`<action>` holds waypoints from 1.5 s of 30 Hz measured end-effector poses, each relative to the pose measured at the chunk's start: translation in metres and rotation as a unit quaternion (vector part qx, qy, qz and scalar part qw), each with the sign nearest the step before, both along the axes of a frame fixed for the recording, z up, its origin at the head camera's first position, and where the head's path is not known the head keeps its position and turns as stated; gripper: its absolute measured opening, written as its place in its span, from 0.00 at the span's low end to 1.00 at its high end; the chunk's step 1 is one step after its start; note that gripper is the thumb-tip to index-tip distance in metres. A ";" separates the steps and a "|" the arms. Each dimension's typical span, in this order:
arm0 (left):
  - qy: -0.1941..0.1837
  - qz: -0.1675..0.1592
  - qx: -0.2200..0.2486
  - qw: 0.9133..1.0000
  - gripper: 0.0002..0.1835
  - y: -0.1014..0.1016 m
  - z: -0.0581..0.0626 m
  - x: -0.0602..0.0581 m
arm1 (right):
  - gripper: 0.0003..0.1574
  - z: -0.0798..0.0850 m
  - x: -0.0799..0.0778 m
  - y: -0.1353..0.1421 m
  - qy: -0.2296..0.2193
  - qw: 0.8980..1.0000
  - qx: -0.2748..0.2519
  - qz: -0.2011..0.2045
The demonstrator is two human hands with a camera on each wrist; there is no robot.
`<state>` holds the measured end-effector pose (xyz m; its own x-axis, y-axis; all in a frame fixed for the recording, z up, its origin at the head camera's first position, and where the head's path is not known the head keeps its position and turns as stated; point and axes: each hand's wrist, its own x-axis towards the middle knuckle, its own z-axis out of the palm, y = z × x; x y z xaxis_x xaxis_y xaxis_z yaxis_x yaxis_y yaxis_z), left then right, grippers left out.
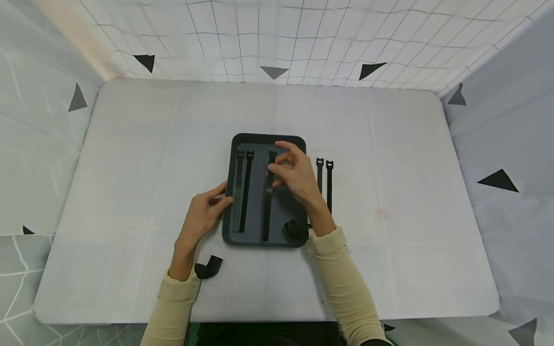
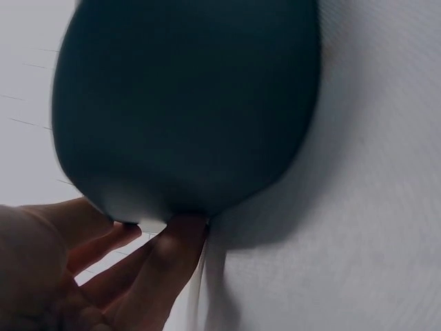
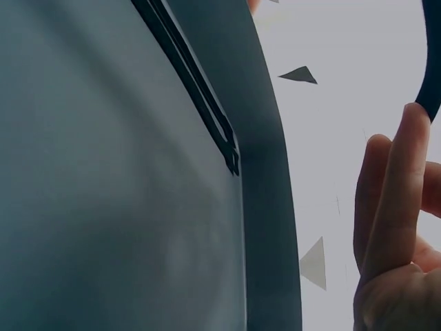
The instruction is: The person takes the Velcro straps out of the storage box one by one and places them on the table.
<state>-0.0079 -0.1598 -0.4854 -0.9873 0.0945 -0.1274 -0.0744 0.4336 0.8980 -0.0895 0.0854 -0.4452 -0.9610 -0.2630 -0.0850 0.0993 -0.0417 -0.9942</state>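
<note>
A dark blue-grey tray (image 1: pixel 285 206) stands at the table's middle. My left hand (image 1: pixel 203 214) grips its left side, thumb over the rim; in the left wrist view, the fingers meet the tray's outer wall (image 2: pixel 186 110). With my right hand (image 1: pixel 294 173) I pinch a black hook-and-loop cable tie (image 1: pixel 267 211) near its upper end, lengthwise over the tray. In the right wrist view, part of this tie shows beside my fingertips (image 3: pixel 412 121). Two similar ties (image 1: pixel 238 192) lie side by side along the tray's left part, their slotted heads at the far end.
On the table (image 1: pixel 398 192), just right of the tray, lie two more black ties (image 1: pixel 330 180), partly hidden by my right forearm. Black curved pieces sit at both wrists, the left one (image 1: pixel 208 267) over the table. A white grid-lined sheet (image 1: pixel 277 38) hangs behind.
</note>
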 end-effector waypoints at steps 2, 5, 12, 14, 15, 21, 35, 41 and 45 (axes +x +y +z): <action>-0.001 0.001 0.000 1.000 0.29 0.000 0.001 0.000 | 0.37 0.001 0.000 0.001 -0.006 1.000 -0.002 0.000; -0.002 0.001 0.000 1.000 0.29 0.001 0.001 0.000 | 0.37 0.002 0.001 0.004 -0.013 1.000 -0.006 -0.001; -0.001 0.002 0.000 1.000 0.29 0.000 0.001 0.000 | 0.38 0.004 0.003 0.012 -0.012 1.000 -0.009 -0.005; 0.001 0.003 0.000 1.000 0.28 0.000 0.000 0.000 | 0.38 0.004 0.003 0.013 -0.012 1.000 -0.011 -0.007; 0.002 0.003 -0.001 1.000 0.28 0.000 0.000 0.000 | 0.37 0.004 0.003 0.014 -0.013 1.000 -0.013 -0.008; 0.002 0.003 0.004 1.000 0.28 0.000 0.000 0.000 | 0.37 0.007 0.003 0.018 -0.024 1.000 -0.014 -0.014; -0.004 0.005 0.010 1.000 0.28 0.000 -0.001 0.000 | 0.38 0.008 0.008 0.032 -0.034 0.999 -0.012 -0.031; -0.006 0.006 0.009 1.000 0.28 0.001 -0.001 0.000 | 0.38 0.005 0.009 0.038 -0.034 0.999 -0.017 -0.037; -0.003 0.005 0.014 1.000 0.28 -0.001 -0.001 0.000 | 0.38 0.003 0.011 0.043 -0.035 0.998 -0.023 -0.040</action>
